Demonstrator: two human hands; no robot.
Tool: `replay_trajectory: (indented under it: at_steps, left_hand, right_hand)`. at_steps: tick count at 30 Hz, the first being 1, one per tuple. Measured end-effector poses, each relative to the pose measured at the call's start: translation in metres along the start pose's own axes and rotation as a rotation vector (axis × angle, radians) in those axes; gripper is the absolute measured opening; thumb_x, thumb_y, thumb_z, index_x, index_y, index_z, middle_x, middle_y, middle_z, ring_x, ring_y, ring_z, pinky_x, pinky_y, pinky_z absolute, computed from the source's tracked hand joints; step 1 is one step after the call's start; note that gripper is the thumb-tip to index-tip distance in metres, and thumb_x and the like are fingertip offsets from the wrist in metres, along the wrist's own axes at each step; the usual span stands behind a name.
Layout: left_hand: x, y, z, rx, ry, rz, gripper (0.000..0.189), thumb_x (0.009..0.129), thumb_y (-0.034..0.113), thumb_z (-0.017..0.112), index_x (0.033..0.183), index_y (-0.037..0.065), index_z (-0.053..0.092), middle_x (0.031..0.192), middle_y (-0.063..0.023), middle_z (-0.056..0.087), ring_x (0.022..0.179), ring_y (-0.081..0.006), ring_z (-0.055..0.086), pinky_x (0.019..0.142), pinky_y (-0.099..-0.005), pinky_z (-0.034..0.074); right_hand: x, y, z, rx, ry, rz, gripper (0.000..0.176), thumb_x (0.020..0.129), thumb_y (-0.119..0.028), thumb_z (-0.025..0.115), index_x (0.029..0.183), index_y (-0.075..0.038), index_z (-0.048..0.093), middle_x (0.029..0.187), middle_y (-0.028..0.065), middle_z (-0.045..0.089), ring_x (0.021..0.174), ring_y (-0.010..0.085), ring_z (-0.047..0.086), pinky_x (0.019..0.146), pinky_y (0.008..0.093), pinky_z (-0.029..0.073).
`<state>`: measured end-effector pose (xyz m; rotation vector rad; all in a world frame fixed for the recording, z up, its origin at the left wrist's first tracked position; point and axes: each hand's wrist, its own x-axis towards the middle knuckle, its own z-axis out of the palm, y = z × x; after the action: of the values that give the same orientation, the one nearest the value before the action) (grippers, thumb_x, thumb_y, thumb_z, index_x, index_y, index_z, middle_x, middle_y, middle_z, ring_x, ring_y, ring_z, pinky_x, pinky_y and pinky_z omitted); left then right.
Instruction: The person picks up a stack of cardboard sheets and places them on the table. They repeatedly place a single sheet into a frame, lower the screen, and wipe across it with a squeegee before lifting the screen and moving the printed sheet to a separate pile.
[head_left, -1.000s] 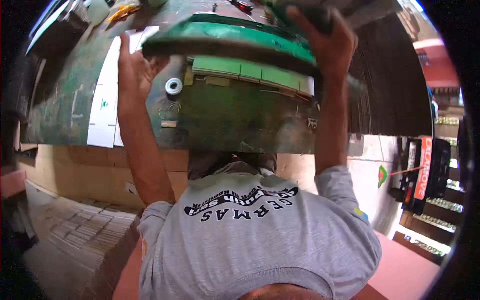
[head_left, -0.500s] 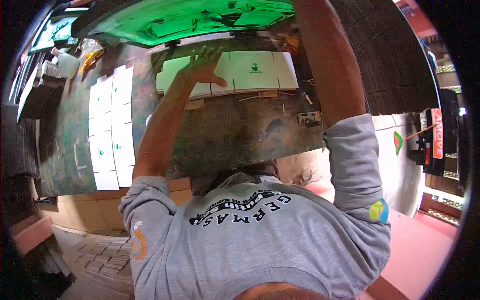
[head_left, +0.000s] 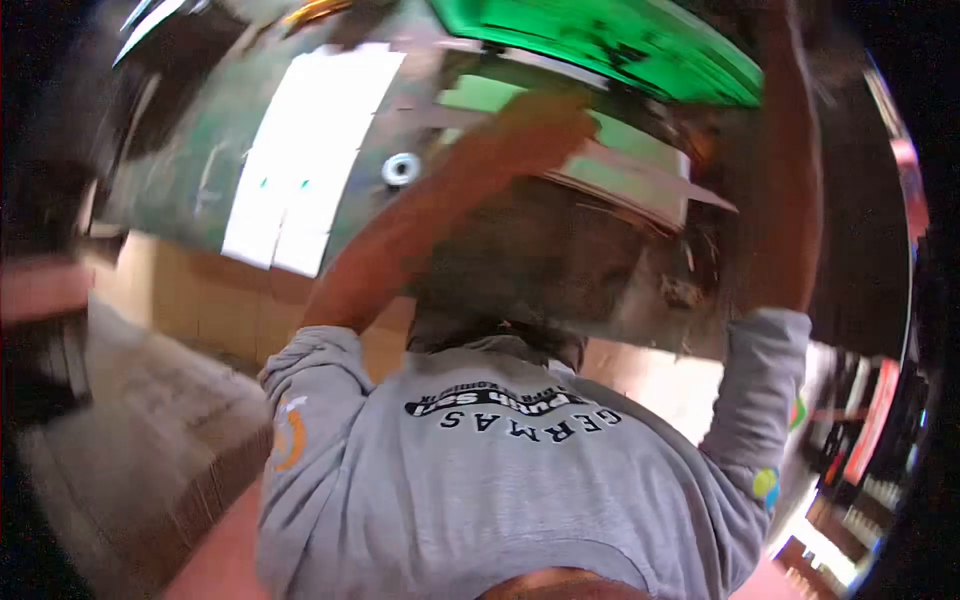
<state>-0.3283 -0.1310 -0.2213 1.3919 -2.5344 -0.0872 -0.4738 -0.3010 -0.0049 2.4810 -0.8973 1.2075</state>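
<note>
our left hand (head_left: 555, 122) is blurred over the card stack (head_left: 645, 150) on the surface (head_left: 540, 255); we cannot tell if it grips anything. our right hand is out of view. past the stack is a green screen (head_left: 600, 38); left of the stack, a white roll (head_left: 389, 171).

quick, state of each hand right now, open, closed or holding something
Left hand: at a pale, flat card sheet; too blurred to tell if gripping.
Right hand: out of view, so cannot be told.
</note>
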Motion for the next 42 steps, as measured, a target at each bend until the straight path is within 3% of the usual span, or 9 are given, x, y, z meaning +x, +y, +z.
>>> replay_trajectory:
  at_steps: [5, 8, 11, 25, 27, 30, 36, 40, 42]
  left_hand:
    - [-0.137, 0.029, -0.092, -0.373, 0.087, -0.306, 0.027, 0.092, 0.027, 0.062, 0.104, 0.003, 0.065, 0.095, -0.0178, 0.057, 0.094, -0.0373, 0.059, 0.080, -0.0450, 0.050]
    - [-0.239, 0.012, -0.119, -0.939, 0.302, -0.707, 0.021, 0.091, 0.017, 0.069, 0.107, 0.004, 0.067, 0.093, -0.0038, 0.062, 0.085, -0.0151, 0.061, 0.079, -0.0298, 0.050]
    - [-0.285, 0.008, -0.112, -0.943, 1.323, -1.117, 0.017, 0.092, 0.020, 0.070, 0.102, 0.007, 0.064, 0.099, -0.0008, 0.065, 0.084, -0.0100, 0.062, 0.074, -0.0263, 0.051]
    - [-0.298, -0.218, -0.002, -1.574, 2.370, -1.044, 0.034, 0.094, 0.009, 0.059, 0.117, -0.013, 0.049, 0.120, -0.0256, 0.058, 0.107, -0.0336, 0.062, 0.084, -0.0381, 0.060]
    - [-0.295, -0.249, 0.020, -1.588, 2.300, -1.149, 0.029, 0.095, 0.015, 0.058, 0.111, -0.009, 0.056, 0.115, -0.0182, 0.064, 0.106, -0.0275, 0.064, 0.081, -0.0327, 0.058]
    - [-0.333, -0.347, 0.113, -0.297, 1.216, -1.616, 0.025, 0.096, 0.018, 0.058, 0.105, -0.005, 0.062, 0.110, -0.0132, 0.069, 0.101, -0.0233, 0.066, 0.082, -0.0313, 0.056]
    - [-0.322, -0.396, 0.160, -1.010, 1.793, -1.591, 0.025, 0.094, 0.018, 0.061, 0.089, -0.003, 0.075, 0.106, -0.0104, 0.072, 0.093, -0.0186, 0.067, 0.089, -0.0293, 0.053]
    - [-0.283, -0.302, 0.069, -1.037, 1.178, -1.956, 0.033, 0.098, 0.021, 0.053, 0.111, -0.006, 0.067, 0.122, -0.0099, 0.067, 0.115, -0.0165, 0.060, 0.096, -0.0315, 0.051]
    - [-0.276, -0.291, 0.063, -1.939, 2.427, -1.092, 0.037, 0.100, 0.019, 0.048, 0.122, -0.009, 0.058, 0.131, -0.0133, 0.061, 0.122, -0.0235, 0.057, 0.104, -0.0349, 0.047]
  right_hand:
    - [0.012, 0.019, 0.012, -0.144, -0.075, -0.117, 0.047, 0.080, -0.033, 0.071, 0.123, -0.027, 0.056, 0.111, 0.0099, 0.067, 0.095, 0.0261, 0.068, 0.081, 0.0393, 0.057]
    - [0.016, 0.036, 0.016, -0.244, -0.104, -0.209, 0.050, 0.080, -0.029, 0.071, 0.127, -0.030, 0.053, 0.114, 0.0098, 0.065, 0.098, 0.0266, 0.067, 0.082, 0.0393, 0.057]
    - [0.019, 0.048, 0.020, -0.358, -0.118, -0.301, 0.055, 0.080, -0.025, 0.071, 0.130, -0.034, 0.049, 0.117, 0.0097, 0.064, 0.100, 0.0271, 0.066, 0.083, 0.0392, 0.057]
    - [0.021, 0.091, 0.021, -0.695, -0.065, -0.606, 0.086, 0.080, -0.005, 0.069, 0.146, -0.048, 0.034, 0.134, 0.0093, 0.057, 0.113, 0.0296, 0.062, 0.088, 0.0389, 0.056]
    - [0.019, 0.099, 0.023, -0.729, -0.060, -0.595, 0.088, 0.081, -0.003, 0.068, 0.146, -0.050, 0.033, 0.134, 0.0095, 0.057, 0.113, 0.0306, 0.062, 0.088, 0.0393, 0.057]
    - [0.017, 0.110, 0.027, -0.719, -0.116, -0.542, 0.085, 0.084, 0.000, 0.063, 0.146, -0.050, 0.035, 0.133, 0.0115, 0.057, 0.111, 0.0328, 0.063, 0.086, 0.0405, 0.057]
    - [0.012, 0.086, 0.014, -0.697, -0.175, -0.560, 0.083, 0.083, -0.002, 0.065, 0.145, -0.049, 0.037, 0.129, 0.0131, 0.059, 0.107, 0.0342, 0.065, 0.084, 0.0411, 0.057]
    - [0.007, 0.085, 0.026, -0.301, -0.106, -0.251, 0.085, 0.081, -0.002, 0.069, 0.145, -0.048, 0.037, 0.126, 0.0123, 0.060, 0.107, 0.0344, 0.065, 0.084, 0.0415, 0.057]
    - [0.009, 0.082, 0.019, -0.381, -0.067, -0.425, 0.095, 0.067, -0.008, 0.080, 0.144, -0.047, 0.039, 0.127, 0.0082, 0.062, 0.103, 0.0315, 0.066, 0.080, 0.0378, 0.059]
